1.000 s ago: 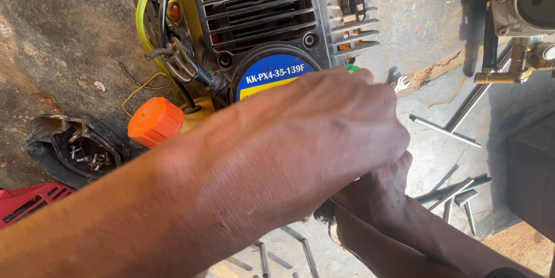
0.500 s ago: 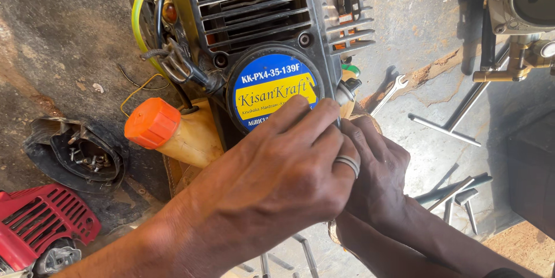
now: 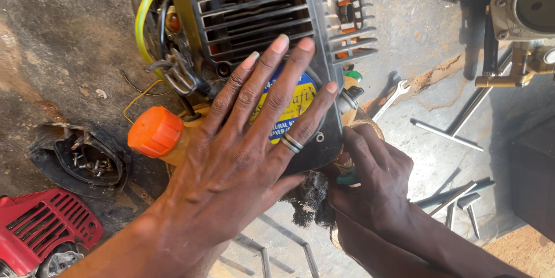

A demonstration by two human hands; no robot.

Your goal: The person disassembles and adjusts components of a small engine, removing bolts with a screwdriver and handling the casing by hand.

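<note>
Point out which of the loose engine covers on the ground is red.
The red slatted plastic cover at the bottom left corner. The other loose cover, the round black housing just above it, is dark and bowl-shaped, holding small metal parts.

A: Where does everything sit around the engine housing?

B: The left hand lies flat on its front. The right hand is at its lower right edge, touching it.

A: And on the ground?

B: The fuel cap sticks out at the housing's lower left. Further left lies a round cover, a grilled cover below that. A spanner lies just right of the housing, a carburettor well apart at upper right.
</note>
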